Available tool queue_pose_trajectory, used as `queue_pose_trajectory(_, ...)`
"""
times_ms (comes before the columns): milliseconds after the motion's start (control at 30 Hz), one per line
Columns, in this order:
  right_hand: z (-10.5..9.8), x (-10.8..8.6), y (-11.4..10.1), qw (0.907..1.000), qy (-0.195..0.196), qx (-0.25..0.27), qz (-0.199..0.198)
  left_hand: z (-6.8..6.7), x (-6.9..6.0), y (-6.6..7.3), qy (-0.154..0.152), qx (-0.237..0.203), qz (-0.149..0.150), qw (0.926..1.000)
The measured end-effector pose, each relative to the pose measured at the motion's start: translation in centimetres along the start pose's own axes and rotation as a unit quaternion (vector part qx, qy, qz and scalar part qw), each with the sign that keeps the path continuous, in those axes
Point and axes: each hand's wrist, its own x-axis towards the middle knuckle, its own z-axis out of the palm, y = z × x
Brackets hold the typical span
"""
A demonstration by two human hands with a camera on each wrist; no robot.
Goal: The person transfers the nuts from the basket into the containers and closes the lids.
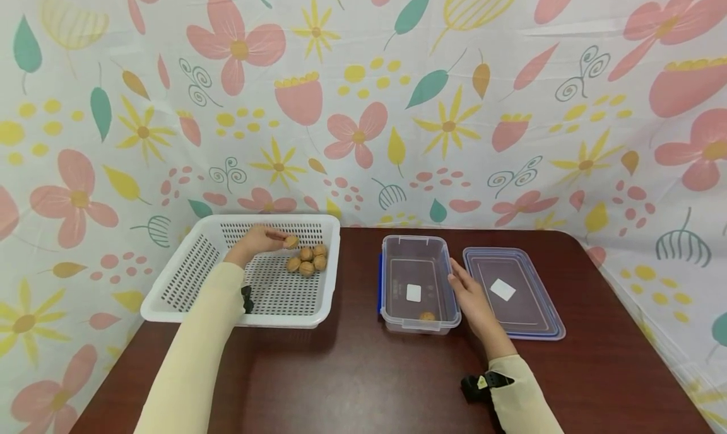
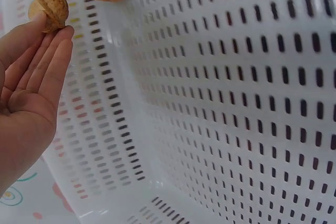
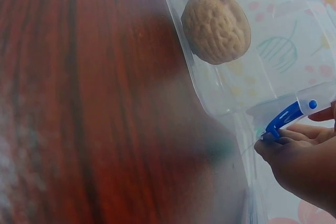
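Observation:
A walnut (image 2: 51, 11) is pinched between the thumb and fingertips of my left hand (image 1: 262, 240), above the white perforated basket (image 1: 170, 289). Several walnuts (image 1: 307, 268) lie clustered at the basket's right side, just below that hand. My right hand (image 1: 471, 298) touches the right side of a clear plastic container (image 1: 420, 323), its fingers lying along the wall. In the right wrist view the fingers meet a blue latch (image 3: 289, 118) on that wall. One walnut (image 1: 427, 316) sits inside the container near its front edge.
A clear lid (image 1: 528, 295) with a white label lies flat to the right of the container, beside my right hand. Another blue latch (image 1: 380, 282) hangs on the container's left side. Everything stands on a dark wooden table (image 1: 341, 377) against a floral cloth (image 1: 363, 106).

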Motion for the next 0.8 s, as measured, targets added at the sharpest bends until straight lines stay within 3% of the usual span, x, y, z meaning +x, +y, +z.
queue_pose_trajectory(200, -0.1, 0.0, 0.1, 1.0000, 0.000, -0.002, 0.004, -0.5, -0.7, 1.4, -0.006, -0.078, 0.042, 0.9961)
queue_pose_trajectory(333, -0.1, 0.0, 0.1, 1.0000, 0.001, -0.002, 0.008, -0.7, -1.0, 2.3, -0.015, -0.100, 0.066, 0.9927)
queue_pose_trajectory(533, -0.1, 0.0, 0.2, 0.9999, 0.004, -0.006, 0.011, -0.5, -1.2, 3.7, -0.011, -0.086, 0.046, 0.9952)
queue_pose_trajectory(667, 0.0, 0.1, 0.3, 1.0000, 0.005, -0.003, 0.002, -0.2, -1.6, 5.1, -0.005, -0.110, 0.041, 0.9931)
queue_pose_trajectory(800, 0.0, 0.1, 0.2, 1.0000, 0.003, -0.003, -0.004, 0.1, -2.1, 6.9, 0.001, -0.125, 0.058, 0.9905)
